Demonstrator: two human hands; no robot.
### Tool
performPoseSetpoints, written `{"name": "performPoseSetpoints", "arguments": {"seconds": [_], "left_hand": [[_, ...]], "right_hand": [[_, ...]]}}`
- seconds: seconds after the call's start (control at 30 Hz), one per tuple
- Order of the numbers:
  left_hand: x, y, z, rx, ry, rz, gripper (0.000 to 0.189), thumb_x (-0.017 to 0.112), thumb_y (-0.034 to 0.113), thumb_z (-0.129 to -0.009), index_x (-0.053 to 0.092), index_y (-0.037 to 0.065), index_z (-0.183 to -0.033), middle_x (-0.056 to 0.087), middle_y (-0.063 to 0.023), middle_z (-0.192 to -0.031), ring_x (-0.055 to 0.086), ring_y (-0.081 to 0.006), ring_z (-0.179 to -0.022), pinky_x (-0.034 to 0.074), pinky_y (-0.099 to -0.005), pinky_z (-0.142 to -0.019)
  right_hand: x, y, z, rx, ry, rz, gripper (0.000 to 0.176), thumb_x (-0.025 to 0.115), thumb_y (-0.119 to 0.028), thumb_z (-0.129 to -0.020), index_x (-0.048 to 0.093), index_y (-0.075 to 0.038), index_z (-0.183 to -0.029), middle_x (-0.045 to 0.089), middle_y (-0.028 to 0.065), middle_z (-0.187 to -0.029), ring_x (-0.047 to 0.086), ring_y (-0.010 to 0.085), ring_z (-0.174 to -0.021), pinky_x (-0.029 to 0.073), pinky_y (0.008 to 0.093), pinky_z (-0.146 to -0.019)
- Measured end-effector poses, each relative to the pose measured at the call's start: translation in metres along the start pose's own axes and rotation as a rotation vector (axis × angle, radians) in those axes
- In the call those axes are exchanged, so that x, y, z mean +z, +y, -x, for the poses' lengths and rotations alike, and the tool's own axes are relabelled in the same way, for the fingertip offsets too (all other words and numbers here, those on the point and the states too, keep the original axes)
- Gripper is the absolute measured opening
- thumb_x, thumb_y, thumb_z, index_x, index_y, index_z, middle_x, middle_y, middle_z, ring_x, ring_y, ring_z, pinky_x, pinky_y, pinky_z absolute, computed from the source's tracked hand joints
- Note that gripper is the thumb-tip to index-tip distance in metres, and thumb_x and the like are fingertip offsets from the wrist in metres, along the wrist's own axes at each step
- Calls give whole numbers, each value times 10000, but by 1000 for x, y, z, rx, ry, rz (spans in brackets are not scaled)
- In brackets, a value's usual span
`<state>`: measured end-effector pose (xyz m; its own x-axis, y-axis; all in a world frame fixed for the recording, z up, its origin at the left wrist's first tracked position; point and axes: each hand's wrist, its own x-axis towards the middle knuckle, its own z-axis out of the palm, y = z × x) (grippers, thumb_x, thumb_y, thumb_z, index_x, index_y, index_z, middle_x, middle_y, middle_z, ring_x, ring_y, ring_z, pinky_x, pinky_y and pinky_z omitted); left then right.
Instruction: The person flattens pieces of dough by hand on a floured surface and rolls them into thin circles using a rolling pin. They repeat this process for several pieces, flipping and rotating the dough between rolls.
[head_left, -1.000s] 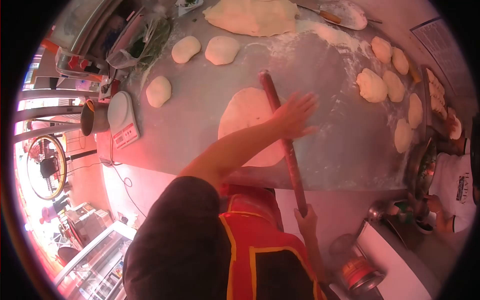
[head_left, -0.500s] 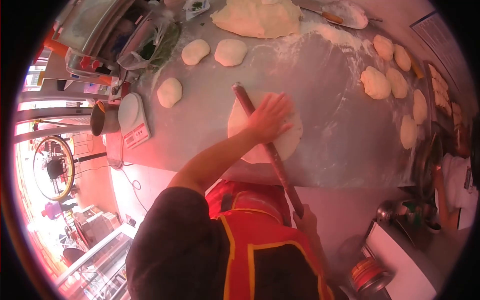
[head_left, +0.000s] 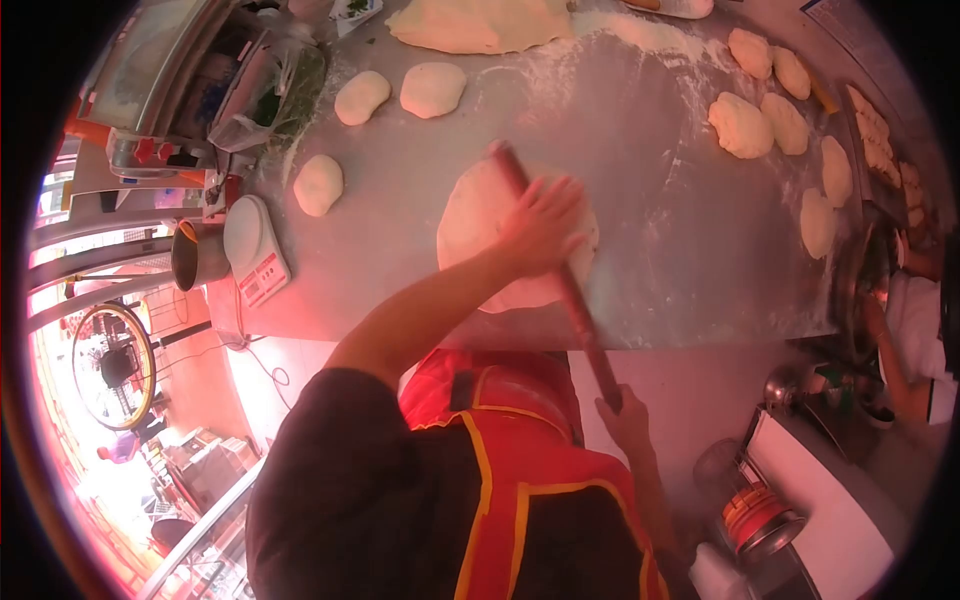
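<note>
A flattened round of dough (head_left: 468,225) lies near the front edge of the metal worktop. Slanting across it is a long reddish-brown rolling pin (head_left: 584,325), its near end jutting past the table edge. My left hand (head_left: 545,225) rests palm down on the pin over the dough, fingers stretched out. At the pin's near end, in front of the apron, my right hand (head_left: 626,425) is wrapped round the wood.
Dough balls (head_left: 319,185) sit at the left, beside a white kitchen scale (head_left: 250,245). A large dough slab (head_left: 480,25) lies at the back near scattered flour (head_left: 650,38). More dough pieces (head_left: 742,127) are at right. Another person's arm (head_left: 890,355) shows at far right.
The rolling pin has shifted rightward across the dough round, both hands moving with it. My view has also shifted slightly.
</note>
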<state>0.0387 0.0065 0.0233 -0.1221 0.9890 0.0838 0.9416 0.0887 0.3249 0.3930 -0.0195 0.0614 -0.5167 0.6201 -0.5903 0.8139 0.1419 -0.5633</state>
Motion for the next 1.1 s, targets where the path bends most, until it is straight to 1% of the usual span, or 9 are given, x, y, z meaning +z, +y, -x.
{"name": "performPoseSetpoints", "arguments": {"seconds": [0.2, 0.33, 0.37, 0.4, 0.43, 0.57, 0.67, 0.8, 1.1], "left_hand": [[14, 31, -103, 119, 139, 25, 603, 489, 468, -962, 444, 69, -1412, 399, -114, -1501, 268, -262, -1452, 132, -506, -1194], [-67, -7, -1, 119, -148, 30, 725, 750, 422, -750, 495, 142, -1369, 556, -73, -1319, 436, -282, -1321, 207, -515, -1163], [-58, -25, 37, 10, -38, 16, 588, 752, 351, -734, 574, 138, -1253, 581, -67, -1254, 470, -288, -1255, 241, -509, -1145], [-30, -62, 81, 154, 109, -283, 471, 729, 256, -745, 614, 130, -1184, 625, -63, -1100, 551, -281, -1098, 341, -471, -1075], [-63, -39, 104, -194, 78, -97, 419, 712, 185, -729, 626, 106, -1132, 623, -80, -1063, 552, -308, -1043, 394, -453, -984], [-49, -3, 225, -608, 209, 35, 365, 690, 158, -779, 614, 69, -1125, 613, -115, -1070, 548, -347, -1010, 399, -458, -929], [-32, 36, 263, -862, 266, 33, 419, 658, 150, -836, 578, 41, -1232, 584, -159, -1224, 500, -377, -1200, 351, -493, -1034], [-14, 43, 259, -1183, 207, -30, 611, 519, 218, -954, 318, -7, -1486, 304, -205, -1547, 194, -406, -1464, 110, -593, -1163], [-74, -131, 227, -1005, 327, -432, 567, 437, 319, -990, 388, 10, -1463, 353, -202, -1527, 252, -381, -1449, 149, -557, -1165]], "right_hand": [[-29, 14, -23, -1, 340, 166, 266, 715, -243, -823, 605, -47, -964, 675, 174, -836, 661, 385, -780, 516, 462, -703], [-90, 16, -70, -285, 313, 330, 298, 756, -263, -787, 619, -53, -948, 665, 161, -858, 646, 379, -797, 512, 469, -717], [-102, 2, -87, -372, 287, 400, 310, 767, -265, -777, 620, -55, -951, 657, 153, -865, 639, 366, -817, 506, 460, -736], [-113, -13, -105, -461, 248, 476, 322, 779, -267, -767, 622, -57, -954, 650, 144, -872, 631, 354, -837, 499, 451, -755], [-119, -31, -121, -618, 203, 500, 322, 777, -268, -772, 621, -62, -964, 644, 128, -875, 623, 336, -863, 484, 456, -791], [-104, -96, -179, -1033, 240, 562, 410, 765, -290, -783, 580, -74, -1078, 613, 93, -1023, 578, 293, -1007, 419, 498, -921], [-80, -129, -206, -1170, 281, 634, 522, 739, -322, -805, 531, -64, -1209, 568, 109, -1198, 525, 293, -1153, 371, 529, -1016], [-33, -173, -242, -1153, 306, 583, 614, 648, -345, -885, 437, -50, -1380, 473, 142, -1400, 434, 309, -1316, 280, 562, -1114], [29, -328, -353, -1260, 447, 471, 604, 563, -314, -944, 362, -91, -1469, 386, 136, -1504, 356, 316, -1395, 249, 581, -1122]]}}
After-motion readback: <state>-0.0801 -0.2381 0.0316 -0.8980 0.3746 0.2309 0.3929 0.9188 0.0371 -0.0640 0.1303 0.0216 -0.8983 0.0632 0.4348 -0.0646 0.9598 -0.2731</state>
